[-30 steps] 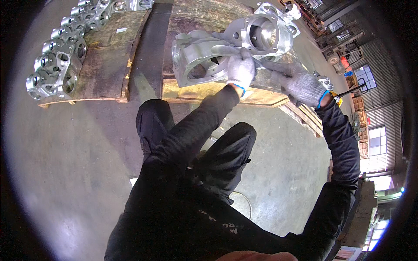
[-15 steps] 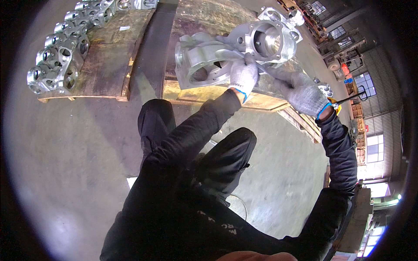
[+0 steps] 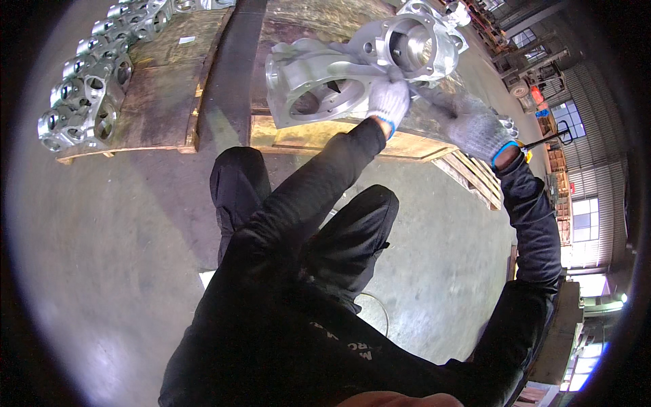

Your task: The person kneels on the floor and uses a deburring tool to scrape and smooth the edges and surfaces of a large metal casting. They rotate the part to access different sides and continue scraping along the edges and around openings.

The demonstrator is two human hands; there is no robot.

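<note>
Both gloved hands were clamped on the big metal casting (image 3: 339, 81), left hand (image 3: 388, 102) curled over its middle, right hand (image 3: 471, 125) gripping the far side. Casting sat on a wooden pallet (image 3: 325, 139), with more castings (image 3: 85, 102) on the next pallet (image 3: 156, 102).

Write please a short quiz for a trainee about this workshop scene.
1. True or false: both hands wear grey knit gloves.
2. What does the left hand grip?
3. Where do the other metal parts lie? A) on the concrete floor B) on a wooden pallet at the left C) in a box

Key:
1. True; the right hand is gloved too.
2. The big metal casting, at its lower edge.
3. B
</note>
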